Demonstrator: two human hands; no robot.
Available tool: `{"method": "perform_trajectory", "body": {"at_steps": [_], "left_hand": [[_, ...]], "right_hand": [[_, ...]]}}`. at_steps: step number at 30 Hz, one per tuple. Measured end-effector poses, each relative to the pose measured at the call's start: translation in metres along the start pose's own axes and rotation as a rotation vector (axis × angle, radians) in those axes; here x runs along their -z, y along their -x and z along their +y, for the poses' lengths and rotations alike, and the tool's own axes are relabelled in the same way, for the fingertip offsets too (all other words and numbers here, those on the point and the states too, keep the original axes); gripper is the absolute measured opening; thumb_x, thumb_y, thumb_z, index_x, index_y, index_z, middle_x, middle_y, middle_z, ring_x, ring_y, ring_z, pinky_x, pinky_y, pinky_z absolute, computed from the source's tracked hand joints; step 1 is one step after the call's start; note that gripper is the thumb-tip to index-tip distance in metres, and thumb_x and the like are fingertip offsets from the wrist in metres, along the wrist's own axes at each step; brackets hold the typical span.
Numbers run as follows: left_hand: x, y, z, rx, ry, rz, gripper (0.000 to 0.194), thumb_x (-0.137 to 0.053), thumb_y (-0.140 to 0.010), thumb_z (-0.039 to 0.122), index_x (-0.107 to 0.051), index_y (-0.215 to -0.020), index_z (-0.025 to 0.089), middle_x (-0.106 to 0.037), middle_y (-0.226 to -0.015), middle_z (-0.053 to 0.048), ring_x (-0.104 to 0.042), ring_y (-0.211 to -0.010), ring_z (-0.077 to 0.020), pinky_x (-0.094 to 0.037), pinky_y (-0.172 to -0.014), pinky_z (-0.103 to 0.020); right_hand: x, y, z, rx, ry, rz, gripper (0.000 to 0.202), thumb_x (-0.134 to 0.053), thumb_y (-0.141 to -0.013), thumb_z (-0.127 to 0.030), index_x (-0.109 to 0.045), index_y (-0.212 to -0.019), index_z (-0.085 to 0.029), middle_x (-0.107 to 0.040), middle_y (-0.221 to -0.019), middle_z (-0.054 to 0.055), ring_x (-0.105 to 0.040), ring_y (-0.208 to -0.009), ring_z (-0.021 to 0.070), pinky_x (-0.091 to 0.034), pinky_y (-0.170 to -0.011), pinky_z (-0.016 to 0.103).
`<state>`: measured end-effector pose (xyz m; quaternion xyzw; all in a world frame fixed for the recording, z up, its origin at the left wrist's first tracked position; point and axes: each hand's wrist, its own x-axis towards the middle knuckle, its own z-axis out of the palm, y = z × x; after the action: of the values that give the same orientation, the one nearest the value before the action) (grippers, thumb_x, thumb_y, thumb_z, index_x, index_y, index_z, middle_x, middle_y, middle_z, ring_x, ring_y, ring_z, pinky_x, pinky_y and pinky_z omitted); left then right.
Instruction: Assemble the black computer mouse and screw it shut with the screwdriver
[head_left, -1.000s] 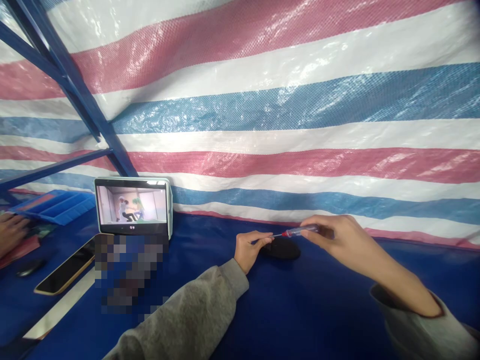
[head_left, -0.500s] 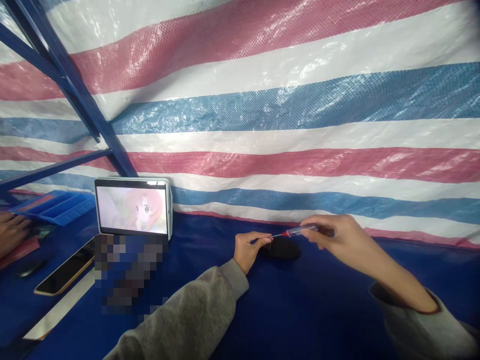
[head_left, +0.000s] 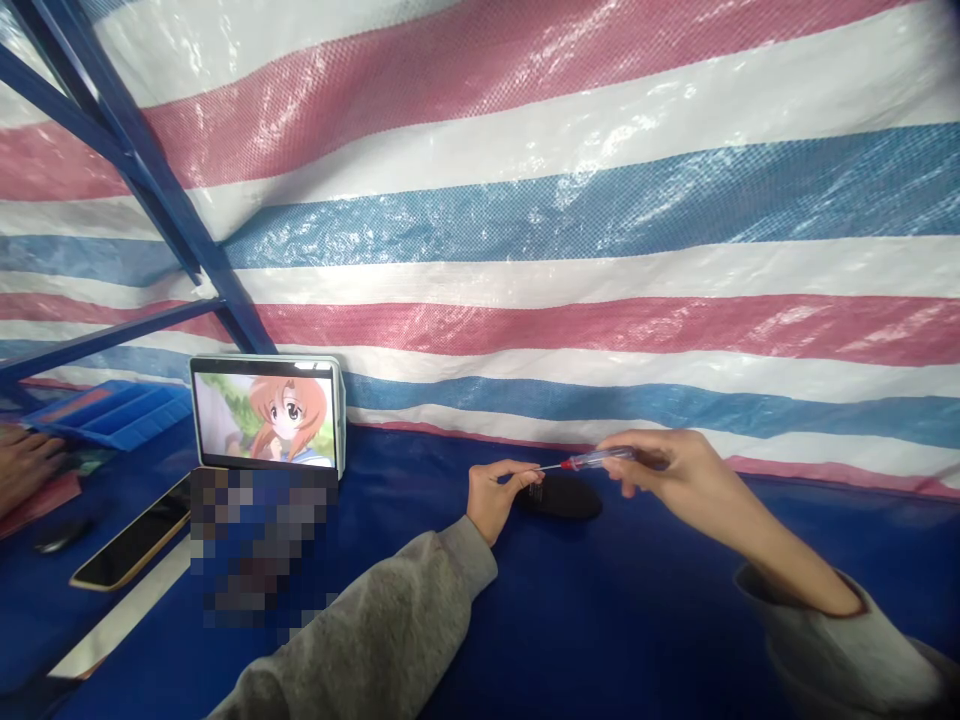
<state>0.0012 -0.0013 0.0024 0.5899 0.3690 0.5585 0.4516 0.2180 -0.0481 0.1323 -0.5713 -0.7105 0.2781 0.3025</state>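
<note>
Right of centre, a screwdriver [head_left: 595,459] is clamped by the right hand [head_left: 679,478] — tip [head_left: 550,467] pinched (seemingly for steadiness) by the left hand [head_left: 491,497].

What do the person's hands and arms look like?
The left hand and right hand are bare, without gloves. The left sleeve is long, grey and snug at its end; the right sleeve is grey too, with a loose opening.

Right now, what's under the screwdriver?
Below the screwdriver in the right hand, a dark rounded object shows against the blue tabletop. The left hand covers part of its left edge and the screwdriver's tip; the object's underside is hidden.
</note>
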Motion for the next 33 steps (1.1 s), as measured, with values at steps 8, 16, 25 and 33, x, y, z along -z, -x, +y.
{"method": "perform_trajectory", "body": {"at_steps": [8,16,25,33], "left_hand": [[-0.001,0.0,0.001,-0.001,0.012,-0.006,0.021,-0.072,-0.081,0.033,-0.077,-0.079,0.013,-0.076,-0.077,-0.006,-0.072,-0.075,-0.0221,-0.059,-0.075,-0.031],[-0.001,0.001,0.0,-0.031,-0.033,-0.035,0.021,-0.07,-0.082,0.032,-0.076,-0.073,0.015,-0.075,-0.074,-0.005,-0.07,-0.073,-0.02,-0.056,-0.074,-0.029],[0.0,0.0,0.0,-0.073,-0.058,-0.023,0.031,-0.061,-0.09,0.035,-0.073,-0.072,0.013,-0.073,-0.071,-0.005,-0.066,-0.069,-0.016,-0.052,-0.07,-0.026],[0.002,0.0,-0.001,-0.083,-0.089,-0.05,0.031,-0.061,-0.09,0.04,-0.075,-0.08,0.014,-0.074,-0.077,-0.006,-0.068,-0.074,-0.0191,-0.054,-0.076,-0.03]], "right_hand": [[-0.002,-0.002,0.007,-0.035,-0.08,-0.005,0.039,-0.061,-0.08,-0.053,-0.071,-0.097,-0.019,-0.065,-0.058,0.001,-0.063,-0.058,0.0187,-0.047,-0.059,0.03],[-0.002,0.0,0.003,-0.028,-0.065,0.002,0.037,-0.061,-0.08,-0.052,-0.072,-0.095,-0.02,-0.062,-0.055,0.001,-0.06,-0.055,0.0176,-0.045,-0.057,0.03],[-0.01,-0.002,0.0,-0.076,-0.134,0.035,0.046,-0.063,-0.075,-0.055,-0.073,-0.099,-0.017,-0.065,-0.056,0.003,-0.061,-0.054,0.0177,-0.044,-0.053,0.029],[-0.01,-0.002,-0.007,-0.068,-0.163,0.044,0.04,-0.065,-0.076,-0.052,-0.073,-0.095,-0.018,-0.065,-0.059,0.002,-0.059,-0.052,0.016,-0.045,-0.054,0.029]]}}
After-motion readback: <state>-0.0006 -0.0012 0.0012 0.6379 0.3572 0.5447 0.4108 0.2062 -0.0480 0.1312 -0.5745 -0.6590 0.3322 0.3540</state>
